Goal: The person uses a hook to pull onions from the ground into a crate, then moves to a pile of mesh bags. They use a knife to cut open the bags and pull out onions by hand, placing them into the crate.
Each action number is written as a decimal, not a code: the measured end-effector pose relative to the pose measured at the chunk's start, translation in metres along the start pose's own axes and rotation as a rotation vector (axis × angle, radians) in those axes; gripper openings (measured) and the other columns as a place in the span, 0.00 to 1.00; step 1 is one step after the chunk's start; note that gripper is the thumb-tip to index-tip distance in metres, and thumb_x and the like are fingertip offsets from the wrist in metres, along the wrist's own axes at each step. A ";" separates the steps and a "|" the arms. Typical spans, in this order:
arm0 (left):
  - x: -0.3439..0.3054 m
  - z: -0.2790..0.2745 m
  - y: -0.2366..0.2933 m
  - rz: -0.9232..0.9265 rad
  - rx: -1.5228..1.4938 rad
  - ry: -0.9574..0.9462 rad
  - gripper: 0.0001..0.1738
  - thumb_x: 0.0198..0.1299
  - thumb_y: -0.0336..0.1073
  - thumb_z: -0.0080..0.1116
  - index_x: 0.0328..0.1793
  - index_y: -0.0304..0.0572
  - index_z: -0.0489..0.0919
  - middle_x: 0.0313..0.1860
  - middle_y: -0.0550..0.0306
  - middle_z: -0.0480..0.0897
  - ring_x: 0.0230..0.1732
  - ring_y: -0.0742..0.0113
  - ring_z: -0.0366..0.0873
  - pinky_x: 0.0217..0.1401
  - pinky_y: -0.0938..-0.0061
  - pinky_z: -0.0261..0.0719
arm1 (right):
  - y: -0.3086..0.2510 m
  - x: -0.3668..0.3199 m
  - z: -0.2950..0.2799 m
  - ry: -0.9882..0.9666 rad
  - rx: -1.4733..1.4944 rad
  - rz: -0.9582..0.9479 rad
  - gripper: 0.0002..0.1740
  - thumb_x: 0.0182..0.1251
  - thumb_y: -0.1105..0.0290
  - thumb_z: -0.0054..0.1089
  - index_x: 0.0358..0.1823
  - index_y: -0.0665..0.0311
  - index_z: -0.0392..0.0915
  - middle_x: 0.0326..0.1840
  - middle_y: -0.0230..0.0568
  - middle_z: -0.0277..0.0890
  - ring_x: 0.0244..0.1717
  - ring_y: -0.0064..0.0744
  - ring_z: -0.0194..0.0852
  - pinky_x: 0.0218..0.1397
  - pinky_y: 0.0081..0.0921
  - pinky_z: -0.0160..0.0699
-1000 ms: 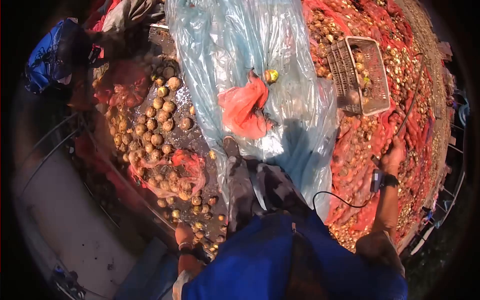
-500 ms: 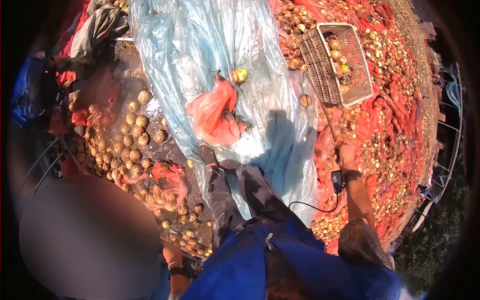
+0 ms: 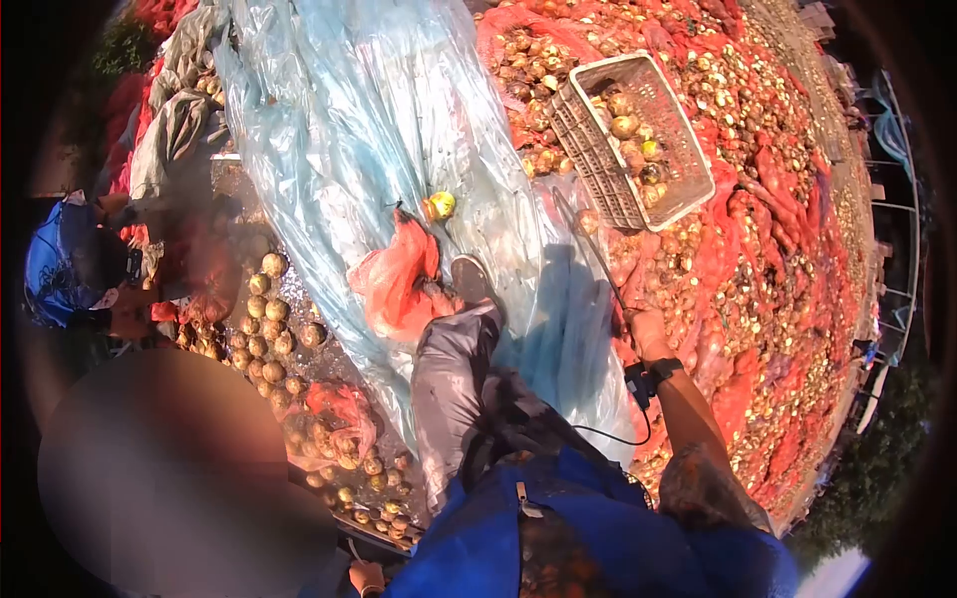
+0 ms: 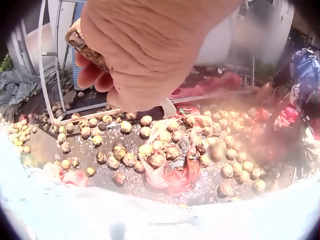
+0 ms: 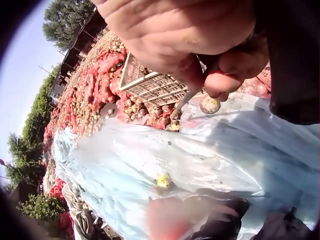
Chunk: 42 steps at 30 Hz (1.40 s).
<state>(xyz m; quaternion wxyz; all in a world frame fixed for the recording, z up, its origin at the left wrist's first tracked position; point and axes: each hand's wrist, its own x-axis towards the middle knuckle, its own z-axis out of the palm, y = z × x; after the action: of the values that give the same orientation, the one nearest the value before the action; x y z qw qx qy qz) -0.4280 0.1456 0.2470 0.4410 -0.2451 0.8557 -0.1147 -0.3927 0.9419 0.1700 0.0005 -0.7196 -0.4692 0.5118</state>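
Note:
My right hand (image 3: 650, 336) grips a thin dark rod (image 3: 588, 239) that reaches forward over the edge of the plastic sheet. In the right wrist view the fingers of this hand (image 5: 185, 35) curl round the rod (image 5: 187, 98), and its far end lies near several onions. At the lower left of the head view is my left hand (image 3: 367, 576), partly cut off by the frame. The left wrist view shows this hand (image 4: 145, 55) with fingers curled round a brown mottled thing (image 4: 85, 46); I cannot tell what it is. A pale strip (image 4: 167, 107) juts out below the hand.
A plastic crate (image 3: 688, 179) with onions stands on red mesh and loose onions at the right. A red mesh bag (image 3: 389, 284) and a yellow-green onion (image 3: 440, 205) lie on the bluish sheet (image 3: 289, 149). Another person (image 3: 65, 259) is at the left, near more onions (image 3: 274, 344).
The right hand and its rod have swung left, toward the sheet's edge. One foot has stepped forward beside the red mesh bag. The left hand has dropped lower in the head view.

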 end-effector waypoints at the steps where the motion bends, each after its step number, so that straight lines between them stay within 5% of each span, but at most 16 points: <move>1: -0.008 -0.009 0.027 -0.015 -0.023 0.011 0.08 0.62 0.36 0.48 0.29 0.45 0.71 0.20 0.58 0.67 0.20 0.63 0.69 0.19 0.67 0.66 | -0.002 0.015 0.003 0.007 0.018 -0.026 0.13 0.62 0.81 0.54 0.47 0.64 0.79 0.16 0.33 0.67 0.10 0.25 0.62 0.09 0.26 0.57; 12: -0.033 -0.041 0.247 0.042 -0.105 -0.051 0.18 0.53 0.33 0.58 0.46 0.24 0.80 0.33 0.28 0.84 0.39 0.35 0.84 0.40 0.54 0.82 | -0.108 0.111 0.030 -0.068 -0.685 -0.208 0.15 0.61 0.78 0.60 0.49 0.67 0.83 0.24 0.34 0.78 0.16 0.24 0.71 0.15 0.25 0.72; 13: -0.043 -0.053 0.266 0.100 -0.121 -0.015 0.18 0.52 0.32 0.58 0.46 0.25 0.80 0.33 0.28 0.84 0.39 0.35 0.84 0.39 0.54 0.82 | -0.126 0.113 0.039 -0.092 -0.762 -0.209 0.16 0.58 0.70 0.59 0.48 0.59 0.86 0.40 0.47 0.87 0.42 0.42 0.86 0.48 0.36 0.81; 16: -0.087 -0.136 0.367 -0.016 -0.342 -0.100 0.16 0.53 0.29 0.55 0.47 0.29 0.81 0.34 0.33 0.85 0.38 0.39 0.85 0.39 0.54 0.81 | -0.142 0.141 0.042 -0.161 -0.732 -0.291 0.19 0.57 0.71 0.60 0.51 0.59 0.85 0.41 0.47 0.87 0.41 0.39 0.86 0.46 0.34 0.81; 19: -0.014 -0.095 0.364 0.114 -0.463 0.017 0.14 0.56 0.29 0.54 0.48 0.31 0.80 0.29 0.44 0.84 0.29 0.58 0.83 0.31 0.64 0.80 | -0.208 0.104 0.042 -0.184 -0.502 -0.138 0.20 0.60 0.75 0.61 0.55 0.67 0.82 0.33 0.37 0.84 0.30 0.22 0.78 0.32 0.23 0.76; 22: -0.046 -0.162 0.513 0.171 -0.811 -0.059 0.15 0.58 0.29 0.58 0.53 0.36 0.79 0.26 0.56 0.81 0.22 0.73 0.77 0.25 0.77 0.75 | -0.228 0.112 0.031 -0.260 -0.225 -0.036 0.19 0.66 0.74 0.58 0.58 0.66 0.78 0.25 0.33 0.75 0.21 0.19 0.70 0.22 0.19 0.68; 26: -0.094 -0.160 0.679 0.323 -1.056 -0.360 0.16 0.58 0.26 0.60 0.53 0.41 0.79 0.34 0.60 0.81 0.24 0.72 0.78 0.25 0.79 0.75 | -0.254 0.166 0.077 -0.435 -0.003 0.039 0.24 0.68 0.73 0.56 0.66 0.66 0.69 0.25 0.35 0.76 0.18 0.21 0.69 0.19 0.18 0.65; 29: -0.132 -0.107 0.778 0.431 -1.348 -0.764 0.19 0.60 0.27 0.59 0.58 0.43 0.78 0.45 0.52 0.84 0.37 0.62 0.85 0.34 0.71 0.85 | -0.239 0.191 0.139 -0.559 0.211 0.128 0.29 0.70 0.72 0.55 0.72 0.66 0.62 0.35 0.39 0.79 0.23 0.25 0.75 0.22 0.20 0.67; 31: -0.157 -0.084 0.822 0.364 -1.398 -1.035 0.22 0.60 0.33 0.60 0.63 0.43 0.77 0.54 0.46 0.84 0.46 0.54 0.86 0.40 0.62 0.89 | -0.213 0.196 0.170 -0.610 0.231 0.156 0.30 0.67 0.74 0.59 0.70 0.71 0.65 0.41 0.41 0.81 0.35 0.28 0.82 0.37 0.23 0.75; 34: -0.149 -0.051 0.834 0.234 -1.408 -1.252 0.28 0.61 0.31 0.58 0.69 0.41 0.71 0.54 0.41 0.83 0.40 0.50 0.87 0.37 0.63 0.89 | -0.149 0.231 0.152 -0.596 0.063 -0.130 0.29 0.65 0.73 0.64 0.66 0.74 0.71 0.49 0.43 0.81 0.51 0.30 0.79 0.52 0.26 0.77; 35: -0.138 -0.035 0.835 0.224 -1.384 -1.271 0.30 0.60 0.29 0.56 0.71 0.40 0.68 0.53 0.40 0.83 0.37 0.52 0.88 0.34 0.66 0.88 | -0.118 0.257 0.142 -0.589 0.063 -0.120 0.29 0.65 0.73 0.64 0.66 0.74 0.71 0.49 0.43 0.81 0.51 0.30 0.79 0.52 0.26 0.77; 37: -0.128 0.003 0.851 0.210 -1.337 -1.212 0.29 0.60 0.29 0.55 0.70 0.38 0.68 0.53 0.41 0.83 0.37 0.53 0.88 0.33 0.67 0.87 | -0.058 0.305 0.110 -0.214 -0.170 -0.128 0.35 0.62 0.68 0.69 0.69 0.74 0.67 0.52 0.45 0.80 0.56 0.32 0.77 0.61 0.27 0.74; 38: -0.124 0.019 0.858 0.212 -1.294 -1.146 0.29 0.60 0.28 0.55 0.70 0.37 0.68 0.52 0.41 0.83 0.38 0.53 0.88 0.32 0.68 0.86 | -0.042 0.324 0.102 -0.208 -0.178 -0.112 0.35 0.62 0.68 0.69 0.69 0.74 0.67 0.52 0.45 0.80 0.56 0.32 0.77 0.61 0.27 0.74; 40: -0.125 0.033 0.874 0.166 -1.292 -1.122 0.27 0.59 0.27 0.55 0.68 0.35 0.70 0.51 0.43 0.83 0.37 0.55 0.87 0.30 0.71 0.84 | -0.023 0.377 0.096 0.138 -0.278 -0.073 0.40 0.59 0.74 0.69 0.73 0.71 0.62 0.58 0.41 0.77 0.57 0.33 0.75 0.58 0.27 0.75; 41: -0.123 0.039 0.874 0.170 -1.214 -1.070 0.27 0.59 0.27 0.55 0.67 0.34 0.71 0.51 0.45 0.84 0.36 0.57 0.87 0.30 0.72 0.83 | 0.003 0.411 0.092 -0.020 0.061 -0.076 0.51 0.52 0.66 0.76 0.74 0.77 0.56 0.54 0.49 0.78 0.53 0.38 0.78 0.59 0.30 0.77; 42: -0.121 0.046 0.875 0.178 -1.144 -1.013 0.26 0.58 0.27 0.55 0.66 0.33 0.72 0.50 0.46 0.84 0.36 0.59 0.86 0.30 0.73 0.83 | -0.011 0.412 0.100 -0.026 0.062 -0.072 0.51 0.52 0.66 0.76 0.74 0.77 0.56 0.54 0.49 0.78 0.53 0.38 0.78 0.59 0.30 0.77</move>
<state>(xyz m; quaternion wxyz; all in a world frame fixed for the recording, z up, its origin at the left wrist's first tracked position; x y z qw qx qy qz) -0.6098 0.9567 -0.0564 0.5912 -0.3877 0.4921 0.5080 -0.4593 1.1782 -0.1756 0.0350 -0.6950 -0.4788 0.5353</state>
